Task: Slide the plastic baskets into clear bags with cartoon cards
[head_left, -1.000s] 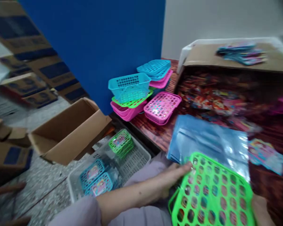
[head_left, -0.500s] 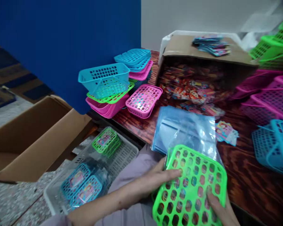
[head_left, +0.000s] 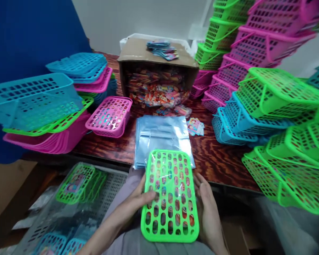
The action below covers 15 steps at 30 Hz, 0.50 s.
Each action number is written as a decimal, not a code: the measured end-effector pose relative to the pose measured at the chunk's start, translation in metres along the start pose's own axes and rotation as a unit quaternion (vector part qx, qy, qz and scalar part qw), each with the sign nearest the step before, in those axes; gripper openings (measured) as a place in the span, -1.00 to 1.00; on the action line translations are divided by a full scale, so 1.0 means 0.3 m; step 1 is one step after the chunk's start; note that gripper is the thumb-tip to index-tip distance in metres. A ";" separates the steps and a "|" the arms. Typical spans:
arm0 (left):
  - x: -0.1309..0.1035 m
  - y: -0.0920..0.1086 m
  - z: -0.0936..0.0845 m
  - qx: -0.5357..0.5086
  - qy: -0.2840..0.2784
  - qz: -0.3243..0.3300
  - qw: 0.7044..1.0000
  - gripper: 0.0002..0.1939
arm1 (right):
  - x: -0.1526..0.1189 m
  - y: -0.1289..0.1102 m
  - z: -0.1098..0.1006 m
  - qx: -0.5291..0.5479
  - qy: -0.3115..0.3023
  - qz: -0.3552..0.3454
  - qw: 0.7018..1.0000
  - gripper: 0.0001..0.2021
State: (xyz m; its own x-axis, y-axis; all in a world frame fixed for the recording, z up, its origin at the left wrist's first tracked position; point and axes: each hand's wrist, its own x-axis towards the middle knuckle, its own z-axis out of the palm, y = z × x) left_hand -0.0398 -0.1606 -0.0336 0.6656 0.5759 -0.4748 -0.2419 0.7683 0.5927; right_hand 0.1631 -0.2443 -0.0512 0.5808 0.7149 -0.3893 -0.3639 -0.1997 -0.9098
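A bright green lidded plastic basket (head_left: 170, 196) rests above my lap, with colourful small packets showing through the lid's holes. Clear plastic film seems to lie over part of it. My left hand (head_left: 138, 202) grips the left side, thumb on the lid and fingers hidden underneath. Along the right side, my right hand (head_left: 207, 207) holds the basket with its palm against the wall; some fingertips are hidden. Just beyond the basket lies a stack of clear plastic bags (head_left: 162, 132) on the dark wooden table (head_left: 215, 163).
An open carton (head_left: 156, 49) of packets stands behind the bags, loose cards (head_left: 195, 126) beside them. At left are a pink filled basket (head_left: 110, 117) and stacked lids (head_left: 79, 67). Tall basket stacks (head_left: 266, 46) rise at right. A grey crate (head_left: 114, 186) holds bagged baskets below.
My view has swung to the right. The green basket has turned upright before me, and my right hand has moved from over its lid to its right side.
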 end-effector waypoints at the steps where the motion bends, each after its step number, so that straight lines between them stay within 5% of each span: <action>1: -0.002 0.000 0.003 0.002 0.008 -0.014 1.000 -0.17 | -0.003 0.006 -0.017 -0.029 0.023 -0.015 0.999 -0.55; 4: -0.007 0.003 0.013 0.000 0.032 -0.054 0.998 -0.11 | -0.023 0.010 -0.063 -0.153 0.046 -0.125 0.979 -0.72; 8: -0.005 0.005 0.017 -0.015 0.044 -0.049 0.998 -0.06 | -0.052 0.002 -0.090 -0.256 -0.027 -0.304 0.917 -0.90; 15: -0.017 -0.010 -0.009 -0.025 0.089 -0.061 0.994 -0.08 | -0.050 -0.031 -0.081 -0.304 -0.060 -0.384 0.870 -0.71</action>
State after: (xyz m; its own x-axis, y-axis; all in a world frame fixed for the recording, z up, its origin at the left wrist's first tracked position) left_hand -0.0444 -0.1651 -0.0349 0.5579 0.5151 -0.6507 -0.2048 0.8453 0.4936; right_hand 0.1755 -0.2696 -0.0403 0.3885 0.8519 0.3513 0.5716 0.0763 -0.8170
